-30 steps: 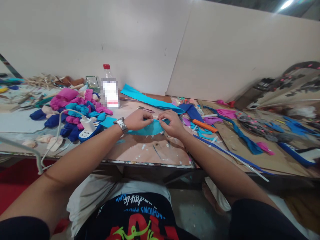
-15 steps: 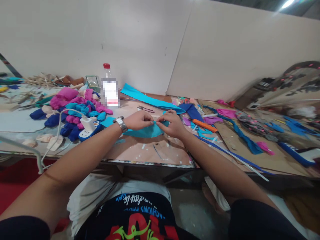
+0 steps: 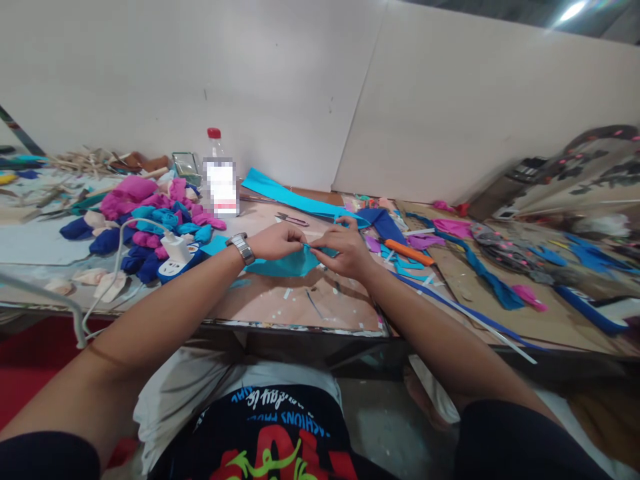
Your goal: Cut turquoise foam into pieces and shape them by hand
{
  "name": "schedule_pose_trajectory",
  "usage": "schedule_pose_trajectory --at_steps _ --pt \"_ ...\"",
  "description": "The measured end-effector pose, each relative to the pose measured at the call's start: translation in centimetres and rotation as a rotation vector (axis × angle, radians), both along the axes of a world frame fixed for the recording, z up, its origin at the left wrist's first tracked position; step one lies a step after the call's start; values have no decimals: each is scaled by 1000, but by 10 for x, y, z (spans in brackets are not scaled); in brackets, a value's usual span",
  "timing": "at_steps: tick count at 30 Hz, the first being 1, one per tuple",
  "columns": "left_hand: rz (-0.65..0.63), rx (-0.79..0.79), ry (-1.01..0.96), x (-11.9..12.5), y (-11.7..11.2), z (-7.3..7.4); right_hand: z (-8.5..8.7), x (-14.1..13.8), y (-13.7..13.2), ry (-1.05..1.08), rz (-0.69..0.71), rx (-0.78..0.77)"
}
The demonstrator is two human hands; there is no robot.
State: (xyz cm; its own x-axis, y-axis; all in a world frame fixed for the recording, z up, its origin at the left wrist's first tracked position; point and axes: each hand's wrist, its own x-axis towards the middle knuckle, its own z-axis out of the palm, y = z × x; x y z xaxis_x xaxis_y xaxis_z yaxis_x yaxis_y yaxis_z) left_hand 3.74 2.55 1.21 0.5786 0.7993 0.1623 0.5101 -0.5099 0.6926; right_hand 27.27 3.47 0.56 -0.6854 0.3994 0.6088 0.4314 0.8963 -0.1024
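Observation:
Between my hands, a turquoise fabric strip (image 3: pixel 287 266) hangs just above the tabletop, its upper edge pinched. My left hand (image 3: pixel 280 241), with a metal watch on the wrist, is closed on that edge with thumb and index finger. Close beside it, my right hand (image 3: pixel 345 250) pinches the same edge, its fingertips almost touching the left ones. Small thread snips (image 3: pixel 293 219) lie just beyond the hands. Behind them, a longer turquoise strip (image 3: pixel 290 197) is stretched out near the wall.
A heap of pink, blue and turquoise fabric pieces (image 3: pixel 150 207) lies left, by a power strip (image 3: pixel 173 268) with a plugged-in white charger. A red-capped bottle (image 3: pixel 220 183) stands at the back. An orange-handled cutter (image 3: pixel 409 252) and fabric scraps lie to the right.
My right hand has turned slightly and gathered the strip's edge toward the left fingertips. The hanging part of the fabric has shifted shape a little. My left hand has hardly moved.

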Motion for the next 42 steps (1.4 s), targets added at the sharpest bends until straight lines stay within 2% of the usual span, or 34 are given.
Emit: schedule_pose_trajectory --at_steps 4,10,19,36,42 --pt "-14 -37 -31 0 0 0 0 0 -1 -7 -1 -9" --pt "-40 1 29 0 -1 1 2 -1 -3 -10 -33 -15" --pt "-41 -52 -5 -1 1 1 5 0 -6 -63 23 47" --pt "22 77 -13 3 -4 3 5 -1 -5 -16 -45 8" --pt "52 182 7 7 -9 4 1 -3 -4 35 -60 -25"
